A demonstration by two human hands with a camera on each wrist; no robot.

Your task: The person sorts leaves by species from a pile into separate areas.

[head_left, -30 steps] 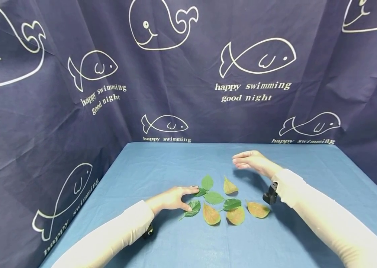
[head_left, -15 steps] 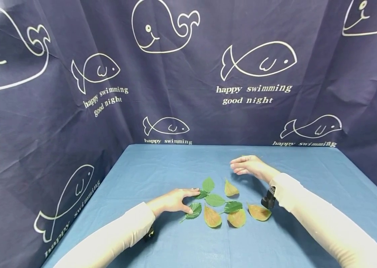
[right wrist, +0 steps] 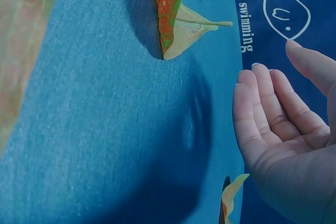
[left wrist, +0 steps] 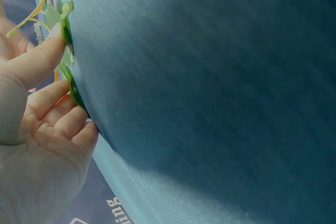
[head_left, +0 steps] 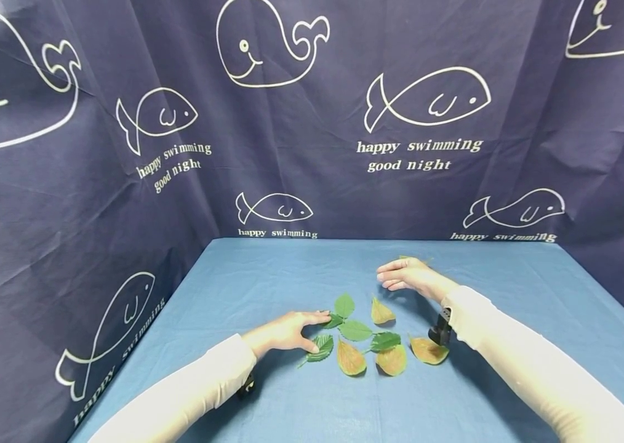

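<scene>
One oval, ribbed dark-green leaf (head_left: pixel 322 348) lies left of the smooth pale-green leaf (head_left: pixel 355 330); left hand (head_left: pixel 288 330) touches it, fingers extended, nothing gripped. Right hand (head_left: pixel 413 275) hovers beyond smooth pale-green leaf, rightward, fingers relaxed, holding nothing. Probably light, limp, tearable; pinch its stem (head_left: pixel 302 363).

Long, plain off-white sleeves (head_left: pixel 511 351) and small black wrist cameras (head_left: pixel 440 327)
</scene>
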